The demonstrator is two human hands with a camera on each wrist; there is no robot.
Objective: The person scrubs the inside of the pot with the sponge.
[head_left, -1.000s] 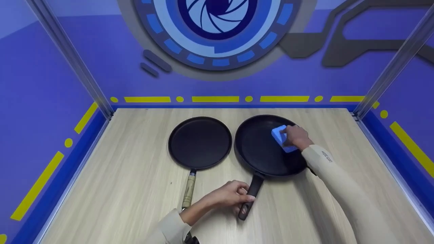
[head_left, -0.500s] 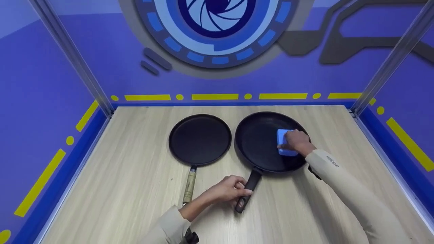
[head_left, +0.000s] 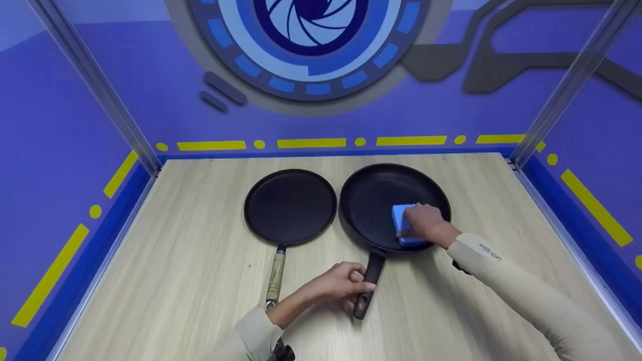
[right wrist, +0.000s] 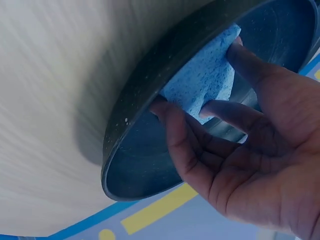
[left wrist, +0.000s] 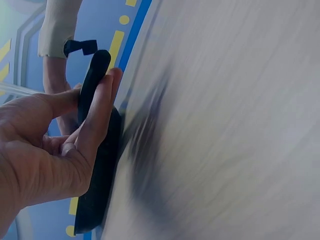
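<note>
A deep black frying pan [head_left: 376,195] stands on the right of the table, its dark handle [head_left: 373,271] toward the person. My left hand [head_left: 338,283] grips that handle between thumb and fingers; the left wrist view shows the fingers [left wrist: 100,107] along its underside. Inside the pan, my right hand [head_left: 426,223] holds a blue sponge [head_left: 403,225] against the lower right of the cooking surface. Seen from the right wrist, thumb and fingers pinch the porous sponge [right wrist: 205,75] close to the pan wall [right wrist: 145,85].
A flatter black pan [head_left: 291,208] with a wooden handle [head_left: 276,276] lies just left of the frying pan, the rims nearly touching. The left forearm passes close to that handle's end. Blue-purple panels [head_left: 301,125] bound the pale wooden table [head_left: 200,225] at the back and sides.
My right hand has slid the sponge from the pan's upper right down toward its lower right, nearer the handle. The left hand keeps its grip. The head view has shifted slightly.
</note>
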